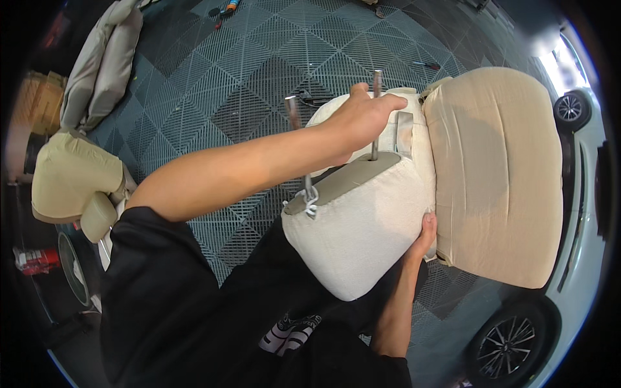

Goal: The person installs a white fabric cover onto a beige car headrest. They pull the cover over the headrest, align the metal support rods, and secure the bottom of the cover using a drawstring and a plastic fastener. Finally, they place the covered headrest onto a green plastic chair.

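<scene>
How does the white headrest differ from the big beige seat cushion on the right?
The headrest is much smaller than the seat cushion. The headrest is off-white; the seat cushion is beige. The headrest has two metal posts; no posts show on the seat cushion. Both look padded, with rounded corners.
</scene>
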Tool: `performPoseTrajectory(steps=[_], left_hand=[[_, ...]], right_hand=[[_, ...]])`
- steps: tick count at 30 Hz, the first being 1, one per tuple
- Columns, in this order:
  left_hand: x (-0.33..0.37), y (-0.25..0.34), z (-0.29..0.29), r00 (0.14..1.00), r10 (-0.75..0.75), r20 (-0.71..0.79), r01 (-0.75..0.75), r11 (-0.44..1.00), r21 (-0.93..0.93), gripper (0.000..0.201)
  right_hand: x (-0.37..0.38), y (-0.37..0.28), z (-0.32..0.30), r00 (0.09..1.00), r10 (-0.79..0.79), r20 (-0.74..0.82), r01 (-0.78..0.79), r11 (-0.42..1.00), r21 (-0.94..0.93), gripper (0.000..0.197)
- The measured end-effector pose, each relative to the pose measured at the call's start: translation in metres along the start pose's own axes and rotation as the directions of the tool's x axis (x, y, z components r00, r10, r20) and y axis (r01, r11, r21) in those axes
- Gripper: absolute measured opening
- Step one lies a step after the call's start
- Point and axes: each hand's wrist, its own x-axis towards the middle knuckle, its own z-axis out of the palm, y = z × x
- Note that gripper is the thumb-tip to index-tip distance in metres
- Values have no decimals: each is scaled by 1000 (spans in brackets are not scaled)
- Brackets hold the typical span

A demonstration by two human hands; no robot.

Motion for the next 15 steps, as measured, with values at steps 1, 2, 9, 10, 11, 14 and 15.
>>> performPoseTrajectory(steps=[1, 2, 9, 10, 11, 14, 15], left_hand=[[21, -12, -1, 999, 7, -41, -3, 997, 79, 83], [37, -25, -3, 994, -40, -103, 46, 997, 61, 78], [81, -74, -8, 978, -147, -151, 162, 983, 89, 52], [85, -80, -4, 979, -145, -142, 166, 975, 150, 52], [92, -84, -1, 981, -157, -117, 175, 971, 165, 53], [152, -138, -23, 979, 133, 153, -203, 637, 744, 54], [170, -155, -35, 952, 180, 249, -305, 455, 837, 55]], right_hand=[[0, -8, 7, 999, -30, 24, 30, 999, -13, 46], [1, -16, 17, 997, -53, 50, 54, 998, -22, 44], [2, -45, 41, 999, 31, 17, -25, 959, -282, 44], [2, -45, 39, 997, 71, 22, -64, 974, -219, 44], [3, -45, 37, 994, 109, 29, -103, 983, -153, 44], [3, -53, 49, 983, 182, -36, -182, 983, -6, 46], [4, -55, 50, 977, 198, -77, -196, 980, 33, 47]])
